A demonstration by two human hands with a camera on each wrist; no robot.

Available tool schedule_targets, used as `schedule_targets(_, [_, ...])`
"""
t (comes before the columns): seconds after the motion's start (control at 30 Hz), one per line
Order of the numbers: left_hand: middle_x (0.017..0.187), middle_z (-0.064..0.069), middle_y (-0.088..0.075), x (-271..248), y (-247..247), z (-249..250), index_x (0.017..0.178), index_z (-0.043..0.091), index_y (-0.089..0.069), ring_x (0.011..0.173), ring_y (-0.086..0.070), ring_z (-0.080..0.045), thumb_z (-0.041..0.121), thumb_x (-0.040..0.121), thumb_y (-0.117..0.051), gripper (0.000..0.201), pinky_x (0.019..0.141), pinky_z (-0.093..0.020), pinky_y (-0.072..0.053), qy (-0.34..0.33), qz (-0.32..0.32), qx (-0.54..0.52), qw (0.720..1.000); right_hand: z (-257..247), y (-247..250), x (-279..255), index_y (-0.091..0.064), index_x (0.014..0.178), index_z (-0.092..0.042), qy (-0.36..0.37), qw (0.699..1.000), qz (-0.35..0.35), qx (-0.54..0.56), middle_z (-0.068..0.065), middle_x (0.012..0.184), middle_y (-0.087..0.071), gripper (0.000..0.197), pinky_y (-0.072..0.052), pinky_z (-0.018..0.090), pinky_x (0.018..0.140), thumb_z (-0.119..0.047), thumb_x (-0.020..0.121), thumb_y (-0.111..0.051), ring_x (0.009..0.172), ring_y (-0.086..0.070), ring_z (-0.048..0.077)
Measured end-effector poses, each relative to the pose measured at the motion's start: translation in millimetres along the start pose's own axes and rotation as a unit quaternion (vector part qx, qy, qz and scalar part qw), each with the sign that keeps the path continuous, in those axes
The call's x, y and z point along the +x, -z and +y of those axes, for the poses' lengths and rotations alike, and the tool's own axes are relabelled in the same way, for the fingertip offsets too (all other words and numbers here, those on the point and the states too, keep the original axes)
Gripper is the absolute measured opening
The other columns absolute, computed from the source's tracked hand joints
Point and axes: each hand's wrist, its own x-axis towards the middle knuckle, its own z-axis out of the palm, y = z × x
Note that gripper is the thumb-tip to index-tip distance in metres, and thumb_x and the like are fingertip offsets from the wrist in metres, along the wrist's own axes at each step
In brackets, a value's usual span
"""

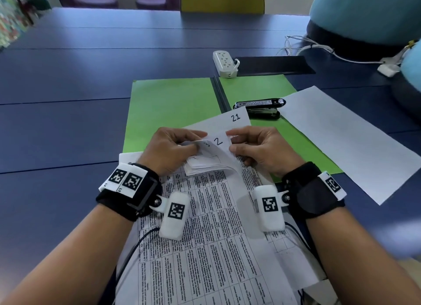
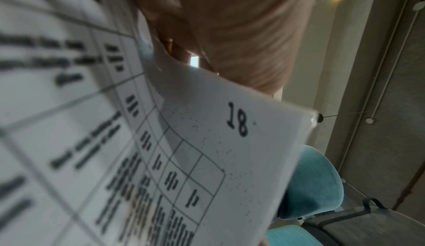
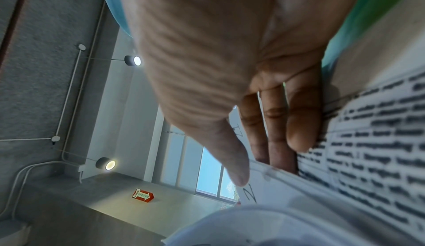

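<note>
I see a dark blue table (image 1: 68, 122). Directly on it lie two green sheets (image 1: 173, 104) side by side, a white power strip (image 1: 224, 63) just beside a flat black panel (image 1: 273, 64), a blank white sheet (image 1: 341, 140) at right, white cables (image 1: 319, 47), and printed pages (image 1: 216, 247) near me.

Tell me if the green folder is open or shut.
Open: the green folder lies spread flat, both halves either side of its dark spine.

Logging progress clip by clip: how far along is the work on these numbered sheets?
Done: the printed sheets are gathered in a loose pile partly on the green folder. In hand: the left hand bends back corners while the right hand pinches the sheet marked 2. Left, probably: stapling; the stapler lies untouched.
</note>
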Motion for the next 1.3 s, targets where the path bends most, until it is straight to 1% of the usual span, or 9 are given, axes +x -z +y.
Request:
schedule_targets(0.1, [0.100,0.012,-0.078,-0.3,-0.6,0.2,0.074,0.015,-0.078,0.094,-0.073,-0.008,-0.010,0.083,-0.068,0.028,0.086,-0.024,-0.056,0.000,0.003,-0.002,1.000,-0.3,0.2,0.0,-0.072,0.112,-0.020,0.000,1.000,0.000,0.007,0.004,0.092,-0.067,0.041,-0.049,0.019,0.046,0.005,0.080,-0.074,0.059,-0.059,0.010])
schedule_targets(0.17, [0.099,0.012,-0.078,-0.2,-0.7,-0.1,0.073,0.016,-0.078,0.094,-0.073,-0.008,-0.010,0.083,-0.067,0.029,0.086,-0.024,-0.057,0.001,0.005,-0.004,1.000,-0.5,0.6,0.0,-0.071,0.114,-0.022,0.001,1.000,-0.002,0.003,0.004,0.093,-0.067,0.043,-0.049,0.019,0.047,0.005,0.080,-0.074,0.061,-0.059,0.009])
schedule_targets(0.43, [0.101,0.011,-0.078,-0.3,0.0,-1.6,0.067,0.020,-0.078,0.094,-0.074,-0.009,-0.010,0.083,-0.068,0.035,0.086,-0.027,-0.057,-0.002,0.000,-0.012,1.000,-1.5,0.6,-1.4,-0.072,0.110,-0.019,0.001,1.000,-0.008,-0.011,0.007,0.093,-0.066,0.038,-0.050,0.019,0.047,0.004,0.080,-0.074,0.058,-0.059,0.008])
schedule_targets(0.6, [0.103,0.013,-0.078,-0.9,0.0,-0.2,0.065,0.024,-0.079,0.093,-0.073,-0.007,-0.011,0.083,-0.066,0.041,0.080,-0.021,-0.056,-0.002,-0.004,-0.018,1.000,-1.3,1.3,-0.6,-0.073,0.107,-0.020,0.008,1.000,-0.003,-0.010,0.007,0.096,-0.068,0.036,-0.050,0.020,0.046,0.003,0.079,-0.075,0.058,-0.059,0.010])
schedule_targets(0.73, [0.101,0.011,-0.078,-0.7,-0.5,-0.1,0.068,0.019,-0.077,0.091,-0.074,-0.006,-0.011,0.083,-0.066,0.035,0.078,-0.019,-0.056,-0.002,0.001,-0.014,1.000,0.3,2.4,-0.9,-0.074,0.097,-0.014,0.009,1.000,-0.002,-0.019,0.003,0.086,-0.071,0.023,-0.049,0.022,0.047,0.001,0.079,-0.076,0.059,-0.060,0.012])
schedule_targets(0.87, [0.097,0.014,-0.078,0.0,-0.6,0.0,0.071,0.014,-0.076,0.090,-0.073,-0.004,-0.012,0.082,-0.065,0.030,0.076,-0.016,-0.055,-0.003,0.002,-0.012,1.000,0.9,1.9,-0.6,-0.075,0.096,-0.013,0.009,1.000,-0.001,-0.028,0.003,0.083,-0.072,0.021,-0.048,0.022,0.048,-0.001,0.079,-0.077,0.064,-0.061,0.016])
schedule_targets(1.03, [0.095,0.015,-0.078,0.6,0.0,-0.6,0.067,0.020,-0.075,0.091,-0.073,-0.003,-0.011,0.083,-0.067,0.036,0.079,-0.015,-0.054,-0.007,-0.002,-0.006,1.000,2.1,1.0,-0.9,-0.074,0.097,-0.007,0.005,1.000,0.013,-0.023,0.006,0.079,-0.071,0.021,-0.047,0.022,0.047,-0.002,0.078,-0.078,0.061,-0.060,0.014])
schedule_targets(1.2, [0.095,0.015,-0.078,0.3,0.0,0.5,0.070,0.016,-0.075,0.089,-0.072,-0.002,-0.010,0.083,-0.066,0.031,0.078,-0.014,-0.053,-0.010,-0.001,0.008,1.000,1.1,0.8,-1.0,-0.073,0.098,-0.004,-0.005,0.999,0.018,-0.032,0.005,0.075,-0.071,0.021,-0.049,0.020,0.047,-0.003,0.078,-0.078,0.057,-0.059,0.010])
schedule_targets(1.3, [0.097,0.013,-0.078,0.3,1.1,0.2,0.066,0.022,-0.077,0.091,-0.073,-0.004,-0.009,0.083,-0.067,0.036,0.079,-0.015,-0.054,-0.012,-0.002,0.010,1.000,0.2,0.9,-1.1,-0.073,0.100,-0.002,-0.008,0.999,0.021,-0.032,0.005,0.074,-0.071,0.022,-0.049,0.019,0.048,-0.003,0.079,-0.077,0.055,-0.058,0.009])
